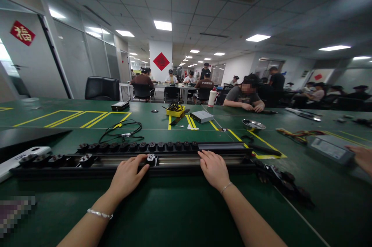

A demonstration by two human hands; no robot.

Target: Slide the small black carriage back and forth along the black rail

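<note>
A long black rail (180, 170) lies across the green table, with a metallic channel inside it. My left hand (128, 175) has its thumb and fingers around a small black plug module (150, 159) with a pale top, seated in the channel. My right hand (213, 168) rests on the rail further right, fingers stretched out and nothing in them. More modules (86, 159) sit in the left part of the channel. Behind it, a second rail (222, 146) carries a row of similar black modules (142, 146).
A black cable (122, 132), a yellow tray (175, 110), a grey box (201, 116) and a metal bowl (254, 124) are beyond the rails. To the right are loose black parts (286, 185), a power supply (331, 148) and another person's hand (362, 158). A person leans on the far edge.
</note>
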